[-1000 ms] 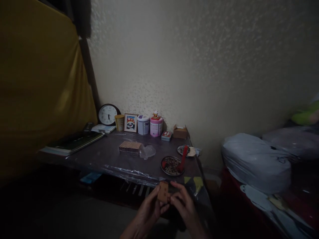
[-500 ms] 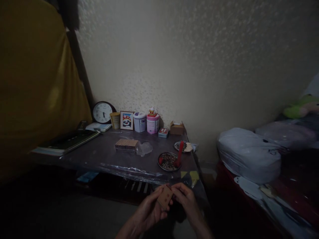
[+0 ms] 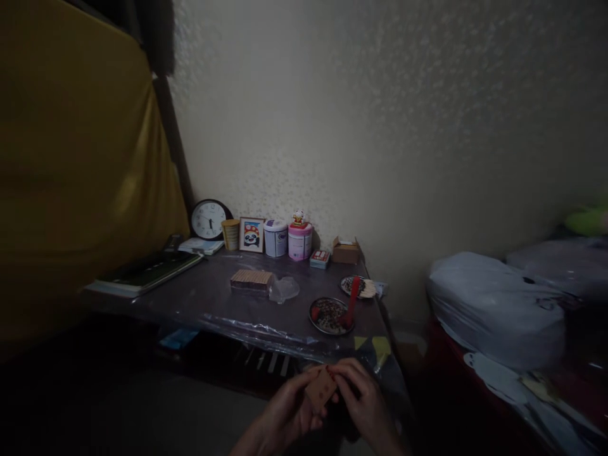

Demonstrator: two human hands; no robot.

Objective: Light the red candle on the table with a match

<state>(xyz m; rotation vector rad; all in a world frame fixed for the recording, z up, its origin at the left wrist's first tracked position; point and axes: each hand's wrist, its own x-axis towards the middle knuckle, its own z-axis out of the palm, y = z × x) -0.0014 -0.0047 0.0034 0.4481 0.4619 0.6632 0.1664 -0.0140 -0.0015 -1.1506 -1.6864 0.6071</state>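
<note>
a brown piece (image 3: 320, 389) is held in the left hand (image 3: 289, 404), its corner pinched by the right hand (image 3: 363, 399); work seems unfinished.

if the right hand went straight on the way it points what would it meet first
Most likely the card in the left hand; the right hand seems at its edge, though depth is unclear.

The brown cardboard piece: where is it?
The cardboard piece is low in the head view, just right of center, between the left hand and right hand.
</note>
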